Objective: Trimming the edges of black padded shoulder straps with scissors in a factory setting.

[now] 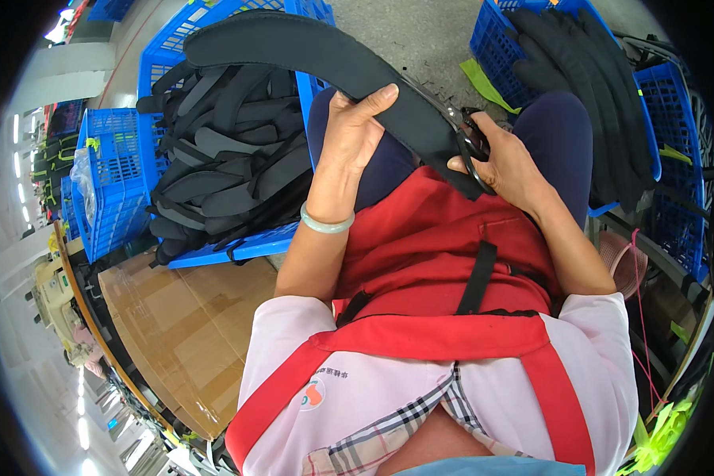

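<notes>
A long, curved black padded strap (293,46) stretches from the upper left down to my lap. My left hand (358,119) grips its near edge around the middle, thumb on top and the other fingers hidden behind. In my right hand (509,159) is a pair of scissors (470,141) with black handles, fingers through the loops. The metal blades lie along the strap's right edge. Whether the blades are parted is too small to tell.
A blue crate (246,252) full of black straps stands at my left, beside another blue crate (111,190). Below them is a cardboard box (182,333). At upper right another blue crate (488,36) holds long black padded pieces (587,87); a yellow-green strip (484,86) hangs nearby.
</notes>
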Demonstrator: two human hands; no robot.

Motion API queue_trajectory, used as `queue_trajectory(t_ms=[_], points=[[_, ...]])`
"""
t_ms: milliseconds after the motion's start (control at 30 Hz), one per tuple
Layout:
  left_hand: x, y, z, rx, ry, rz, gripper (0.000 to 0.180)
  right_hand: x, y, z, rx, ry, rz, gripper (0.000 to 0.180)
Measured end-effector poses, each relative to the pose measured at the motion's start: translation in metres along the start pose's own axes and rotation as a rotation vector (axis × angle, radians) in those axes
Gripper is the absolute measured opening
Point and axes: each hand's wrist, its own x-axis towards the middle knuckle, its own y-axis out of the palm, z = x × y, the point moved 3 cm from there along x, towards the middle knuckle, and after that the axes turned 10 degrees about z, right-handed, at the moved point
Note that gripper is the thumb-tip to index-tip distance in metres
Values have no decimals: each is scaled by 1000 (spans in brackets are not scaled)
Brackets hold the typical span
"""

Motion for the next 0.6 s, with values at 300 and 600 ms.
queue_trajectory(t_ms=[300,600], points=[[-1,-1,-1,-37,-16,1,16,6,2,6,-37,-2,62,61],[-1,2,-2,-28,-11,6,15,8,4,8,0,39,29,58]])
